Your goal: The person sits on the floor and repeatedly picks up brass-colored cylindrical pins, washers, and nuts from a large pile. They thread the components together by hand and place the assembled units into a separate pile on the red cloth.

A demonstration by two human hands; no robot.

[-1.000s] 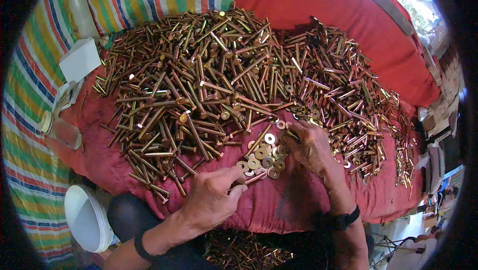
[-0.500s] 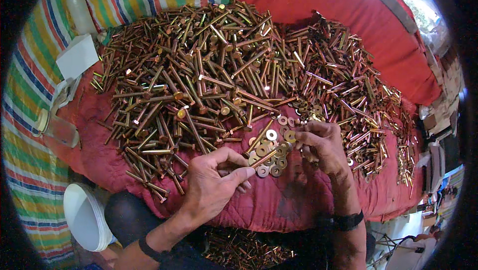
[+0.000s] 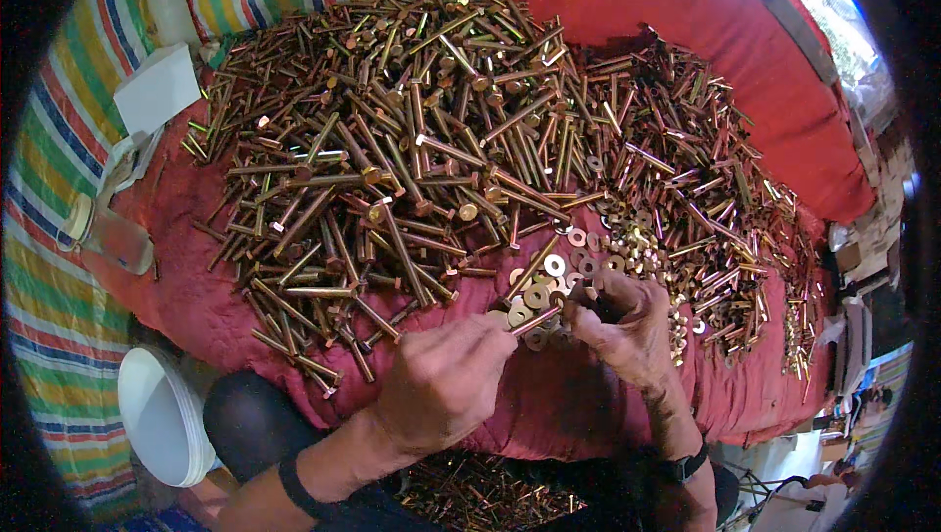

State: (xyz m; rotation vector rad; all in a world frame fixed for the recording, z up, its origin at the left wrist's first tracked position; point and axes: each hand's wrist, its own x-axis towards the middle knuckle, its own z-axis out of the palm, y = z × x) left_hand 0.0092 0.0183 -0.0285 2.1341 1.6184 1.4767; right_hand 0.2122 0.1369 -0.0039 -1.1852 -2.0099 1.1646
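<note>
A long brass-coloured bolt (image 3: 535,321) is pinched in my left hand (image 3: 446,385), its shaft pointing up and to the right. My right hand (image 3: 632,331) is at the other end of this bolt, thumb and fingers curled together. What the right fingertips grip, if anything, is hidden. Flat round washers (image 3: 555,265) lie spread just beyond the held bolt, with another bolt lying across them. Small brass-coloured nuts (image 3: 642,248) are heaped behind my right hand.
A large heap of bolts (image 3: 421,130) covers the red cloth (image 3: 559,400), with shorter ones to the right. A clear jar (image 3: 118,238) and white card (image 3: 157,91) are at left. White buckets (image 3: 162,414) stand lower left. More metal pieces (image 3: 490,488) lie below the cloth's edge.
My left hand has moved right with the bolt and turned knuckles up. My right hand has come down from the washers and nuts to the bolt's end. The view has shifted slightly.
</note>
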